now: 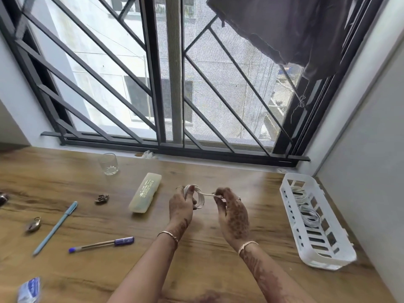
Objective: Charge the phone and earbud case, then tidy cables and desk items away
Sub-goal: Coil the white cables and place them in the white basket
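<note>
My left hand (182, 204) grips the coiled white cable (197, 199) at frame centre. My right hand (232, 212) pinches its loose end. White basket (341, 256) sits lower right.

A white cable (197, 199) is gathered into a small coil of several loops, held up above the wooden table (207, 248), with one short end stretched out sideways to the right. More coiled white cables (307, 212) (at least two bundles) lie inside a slotted white plastic basket (341, 251) at the table's right side.
</note>
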`<state>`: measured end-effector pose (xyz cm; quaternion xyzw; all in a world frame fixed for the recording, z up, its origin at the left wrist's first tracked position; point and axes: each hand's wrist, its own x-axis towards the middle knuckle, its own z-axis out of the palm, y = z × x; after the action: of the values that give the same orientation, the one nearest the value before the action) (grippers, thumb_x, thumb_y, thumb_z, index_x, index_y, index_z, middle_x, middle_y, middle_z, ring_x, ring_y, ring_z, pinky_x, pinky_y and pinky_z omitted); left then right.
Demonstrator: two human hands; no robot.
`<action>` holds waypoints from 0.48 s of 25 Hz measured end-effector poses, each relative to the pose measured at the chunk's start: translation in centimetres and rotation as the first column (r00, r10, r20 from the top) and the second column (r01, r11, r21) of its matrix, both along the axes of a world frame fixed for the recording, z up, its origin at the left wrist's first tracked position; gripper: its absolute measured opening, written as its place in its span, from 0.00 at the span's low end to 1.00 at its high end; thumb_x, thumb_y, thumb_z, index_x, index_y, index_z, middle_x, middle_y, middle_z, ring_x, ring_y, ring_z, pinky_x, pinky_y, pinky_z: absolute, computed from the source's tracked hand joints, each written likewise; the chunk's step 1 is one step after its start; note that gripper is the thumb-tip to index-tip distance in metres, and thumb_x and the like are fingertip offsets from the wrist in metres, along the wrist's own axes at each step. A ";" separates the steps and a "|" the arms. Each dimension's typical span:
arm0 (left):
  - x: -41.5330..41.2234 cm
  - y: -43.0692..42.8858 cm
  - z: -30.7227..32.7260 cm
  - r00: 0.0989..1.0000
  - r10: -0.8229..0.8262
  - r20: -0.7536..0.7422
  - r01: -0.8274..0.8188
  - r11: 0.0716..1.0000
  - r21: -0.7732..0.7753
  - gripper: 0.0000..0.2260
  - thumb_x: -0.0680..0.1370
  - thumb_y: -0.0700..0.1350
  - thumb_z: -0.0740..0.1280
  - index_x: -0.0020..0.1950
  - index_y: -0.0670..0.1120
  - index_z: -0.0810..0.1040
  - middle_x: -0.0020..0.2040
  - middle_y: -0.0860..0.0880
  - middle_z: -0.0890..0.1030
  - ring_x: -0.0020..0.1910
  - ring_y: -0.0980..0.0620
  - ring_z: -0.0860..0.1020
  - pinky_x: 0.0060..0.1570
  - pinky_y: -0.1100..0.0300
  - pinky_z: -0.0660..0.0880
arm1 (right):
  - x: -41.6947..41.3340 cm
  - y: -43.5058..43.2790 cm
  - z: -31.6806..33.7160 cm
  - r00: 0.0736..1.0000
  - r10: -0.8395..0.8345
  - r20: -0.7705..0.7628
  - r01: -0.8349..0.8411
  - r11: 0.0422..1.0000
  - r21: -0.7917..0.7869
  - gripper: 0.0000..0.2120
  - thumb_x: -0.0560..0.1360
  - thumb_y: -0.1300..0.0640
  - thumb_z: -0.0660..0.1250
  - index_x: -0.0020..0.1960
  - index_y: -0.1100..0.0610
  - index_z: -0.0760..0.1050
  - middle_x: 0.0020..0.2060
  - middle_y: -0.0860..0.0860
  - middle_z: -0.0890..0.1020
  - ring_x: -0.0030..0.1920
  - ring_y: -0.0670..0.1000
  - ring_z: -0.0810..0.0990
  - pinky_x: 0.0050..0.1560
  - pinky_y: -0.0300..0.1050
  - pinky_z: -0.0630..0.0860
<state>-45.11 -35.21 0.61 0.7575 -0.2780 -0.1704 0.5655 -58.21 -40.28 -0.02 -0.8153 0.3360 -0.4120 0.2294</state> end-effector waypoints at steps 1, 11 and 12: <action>0.0 0.1 -0.2 1.000 0.006 -0.020 -0.006 1.000 -0.008 0.09 0.81 0.49 0.61 0.51 0.44 0.75 0.31 0.52 0.78 0.29 0.56 0.76 0.39 0.58 0.77 | -0.1 -0.1 0.1 0.999 -0.025 0.044 0.024 1.000 0.012 0.07 0.77 0.60 0.66 0.51 0.49 0.73 0.45 0.44 0.82 0.45 0.49 0.81 0.47 0.42 0.76; -1.0 -0.3 0.3 0.871 -0.168 -0.461 0.067 0.971 -0.228 0.07 0.81 0.44 0.60 0.45 0.47 0.75 0.37 0.48 0.76 0.35 0.55 0.75 0.32 0.61 0.79 | -1.0 -1.0 0.3 0.969 -0.100 -0.226 0.146 0.970 0.194 0.09 0.75 0.58 0.68 0.50 0.48 0.83 0.48 0.46 0.81 0.50 0.47 0.74 0.51 0.34 0.66; -1.4 -0.5 0.5 0.865 -0.171 -0.471 0.056 0.967 -0.248 0.07 0.81 0.44 0.60 0.45 0.47 0.75 0.38 0.48 0.77 0.36 0.55 0.75 0.32 0.62 0.79 | -0.9 -0.9 0.4 0.974 -0.105 -0.202 0.146 0.969 0.198 0.08 0.74 0.59 0.68 0.50 0.50 0.83 0.48 0.47 0.78 0.47 0.46 0.74 0.50 0.34 0.68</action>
<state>-46.55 -35.76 1.16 0.6027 -0.1881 -0.3567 0.6886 -59.09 -41.14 0.42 -0.7989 0.4493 -0.3078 0.2551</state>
